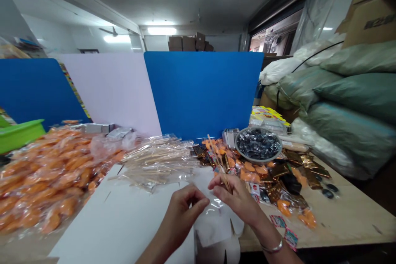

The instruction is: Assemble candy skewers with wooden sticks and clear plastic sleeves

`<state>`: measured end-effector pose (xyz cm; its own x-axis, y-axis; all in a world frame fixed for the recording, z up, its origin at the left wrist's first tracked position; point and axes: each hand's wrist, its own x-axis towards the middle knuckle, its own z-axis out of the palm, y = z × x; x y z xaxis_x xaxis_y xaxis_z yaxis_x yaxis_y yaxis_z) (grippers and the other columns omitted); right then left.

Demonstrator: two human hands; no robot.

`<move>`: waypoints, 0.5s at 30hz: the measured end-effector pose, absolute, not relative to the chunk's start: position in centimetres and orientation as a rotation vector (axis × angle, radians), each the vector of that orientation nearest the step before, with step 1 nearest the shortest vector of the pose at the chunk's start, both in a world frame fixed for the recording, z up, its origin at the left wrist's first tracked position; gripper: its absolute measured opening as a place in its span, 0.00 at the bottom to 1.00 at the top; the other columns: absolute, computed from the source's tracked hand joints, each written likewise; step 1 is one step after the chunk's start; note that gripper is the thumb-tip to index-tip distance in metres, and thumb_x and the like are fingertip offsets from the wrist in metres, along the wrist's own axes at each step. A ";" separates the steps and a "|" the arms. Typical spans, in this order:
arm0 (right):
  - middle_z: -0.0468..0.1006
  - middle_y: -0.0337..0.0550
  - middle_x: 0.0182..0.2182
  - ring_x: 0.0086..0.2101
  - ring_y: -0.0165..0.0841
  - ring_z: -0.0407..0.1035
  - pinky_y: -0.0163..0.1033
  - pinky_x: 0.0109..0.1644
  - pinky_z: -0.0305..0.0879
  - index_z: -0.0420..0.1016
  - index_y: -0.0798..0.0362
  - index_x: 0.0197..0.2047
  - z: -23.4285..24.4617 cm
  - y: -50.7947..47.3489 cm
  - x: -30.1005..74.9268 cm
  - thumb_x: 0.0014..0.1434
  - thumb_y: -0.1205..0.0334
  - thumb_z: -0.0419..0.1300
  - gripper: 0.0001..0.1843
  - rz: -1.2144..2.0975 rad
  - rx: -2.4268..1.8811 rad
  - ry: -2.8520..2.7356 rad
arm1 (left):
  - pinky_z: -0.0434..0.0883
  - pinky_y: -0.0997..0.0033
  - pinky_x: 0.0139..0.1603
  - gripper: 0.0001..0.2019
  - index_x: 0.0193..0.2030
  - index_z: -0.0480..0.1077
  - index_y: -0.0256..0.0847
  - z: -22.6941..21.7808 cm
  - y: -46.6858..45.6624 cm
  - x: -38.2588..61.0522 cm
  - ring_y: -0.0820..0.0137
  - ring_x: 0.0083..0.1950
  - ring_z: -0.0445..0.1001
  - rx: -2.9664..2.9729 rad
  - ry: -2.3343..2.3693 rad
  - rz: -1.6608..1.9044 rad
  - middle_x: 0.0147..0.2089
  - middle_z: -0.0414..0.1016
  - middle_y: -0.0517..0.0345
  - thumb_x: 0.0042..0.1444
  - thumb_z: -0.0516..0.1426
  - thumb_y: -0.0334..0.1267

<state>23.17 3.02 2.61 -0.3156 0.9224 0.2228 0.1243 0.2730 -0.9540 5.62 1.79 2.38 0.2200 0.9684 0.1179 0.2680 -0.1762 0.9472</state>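
My right hand (pixel 233 198) is closed around a few thin wooden sticks (pixel 218 156), which point up and away over the table. My left hand (pixel 185 204) is beside it, with thumb and fingertips drawn together; whether anything is between them I cannot make out. Shiny clear plastic (pixel 216 206) shows just beyond and between the hands, above a white sheet. Ahead of my hands lies a pile of wooden sticks in clear plastic sleeves (pixel 161 159). A white board (pixel 123 222) spreads under and left of my left hand.
Orange pieces in clear bags (pixel 46 177) are heaped at left, near a green basin (pixel 21 134). At right are a bowl of black wrapped pieces (pixel 258 144), gold-brown packets (pixel 278 194) and small printed cards (pixel 291 237). A blue panel (pixel 204 95) stands behind; stuffed sacks (pixel 349 128) rise at right.
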 end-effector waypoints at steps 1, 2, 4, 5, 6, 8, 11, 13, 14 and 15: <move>0.63 0.33 0.22 0.23 0.25 0.53 0.32 0.25 0.47 0.72 0.56 0.33 2.5 3.0 23.0 0.57 0.53 0.59 0.13 1.149 -0.986 -1.687 | 0.56 0.76 0.26 0.11 0.22 0.68 0.36 2.3 1.8 5.5 0.74 0.26 0.59 1.591 1.186 1.022 0.22 0.63 0.61 0.48 0.62 0.40; 0.63 0.33 0.22 0.23 0.25 0.53 0.32 0.25 0.47 0.72 0.56 0.32 2.4 3.0 22.9 0.57 0.54 0.60 0.12 1.155 -1.000 -1.699 | 0.56 0.77 0.25 0.11 0.22 0.67 0.36 2.2 1.8 5.4 0.75 0.25 0.59 1.553 1.187 1.033 0.22 0.63 0.62 0.46 0.63 0.40; 0.62 0.33 0.21 0.23 0.25 0.53 0.32 0.25 0.47 0.70 0.56 0.28 2.1 3.0 22.4 0.58 0.55 0.59 0.13 1.169 -0.998 -1.680 | 0.55 0.77 0.24 0.12 0.22 0.67 0.36 2.1 1.7 5.2 0.76 0.23 0.57 1.486 1.194 1.043 0.20 0.62 0.63 0.44 0.63 0.40; 0.61 0.33 0.20 0.23 0.25 0.53 0.32 0.25 0.47 0.69 0.56 0.27 2.0 3.1 22.3 0.58 0.55 0.58 0.14 1.176 -0.982 -1.651 | 0.54 0.77 0.23 0.12 0.22 0.67 0.36 2.1 1.7 5.1 0.76 0.23 0.57 1.468 1.200 1.036 0.20 0.61 0.64 0.45 0.63 0.41; 0.60 0.33 0.20 0.23 0.25 0.53 0.32 0.25 0.47 0.68 0.56 0.26 1.9 3.1 22.1 0.59 0.54 0.58 0.15 1.183 -0.962 -1.619 | 0.55 0.77 0.23 0.13 0.22 0.67 0.36 2.2 1.6 5.1 0.75 0.23 0.58 1.469 1.199 1.021 0.19 0.62 0.63 0.47 0.62 0.42; 0.58 0.32 0.20 0.22 0.25 0.51 0.32 0.24 0.46 0.65 0.55 0.26 1.7 3.1 21.9 0.58 0.51 0.58 0.17 1.187 -0.939 -1.556 | 0.57 0.77 0.24 0.14 0.22 0.67 0.36 2.3 1.3 5.0 0.74 0.23 0.60 1.531 1.191 0.994 0.20 0.63 0.61 0.51 0.59 0.44; 0.55 0.31 0.19 0.22 0.24 0.48 0.32 0.24 0.44 0.61 0.54 0.24 1.6 3.1 21.8 0.58 0.48 0.58 0.20 1.190 -0.939 -1.499 | 0.61 0.76 0.27 0.16 0.23 0.68 0.37 2.5 0.9 4.9 0.73 0.25 0.64 1.740 1.185 0.996 0.22 0.66 0.59 0.57 0.54 0.45; 0.54 0.31 0.20 0.22 0.24 0.48 0.32 0.24 0.43 0.60 0.54 0.24 1.5 3.1 21.8 0.58 0.47 0.58 0.21 1.201 -0.927 -1.479 | 0.61 0.76 0.28 0.17 0.25 0.69 0.37 2.6 0.7 4.8 0.73 0.27 0.65 1.884 1.178 1.022 0.24 0.67 0.58 0.61 0.52 0.43; 0.54 0.31 0.20 0.22 0.24 0.47 0.32 0.24 0.43 0.61 0.54 0.24 1.4 3.0 21.7 0.58 0.47 0.58 0.21 1.211 -0.919 -1.471 | 0.62 0.76 0.29 0.17 0.26 0.70 0.37 2.6 0.7 4.7 0.73 0.27 0.66 1.940 1.170 1.033 0.25 0.68 0.58 0.62 0.50 0.42; 0.54 0.31 0.20 0.22 0.24 0.47 0.32 0.23 0.43 0.61 0.54 0.24 1.3 3.0 21.7 0.58 0.47 0.58 0.21 1.223 -0.911 -1.464 | 0.62 0.76 0.30 0.16 0.27 0.70 0.38 2.5 0.6 4.6 0.73 0.28 0.66 1.979 1.159 1.043 0.25 0.68 0.58 0.62 0.49 0.41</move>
<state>21.68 2.98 1.30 -0.2347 0.9480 0.2147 -0.0424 0.2107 -0.9766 4.59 0.63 2.48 0.3054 0.8963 0.3214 0.4135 -0.4289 0.8032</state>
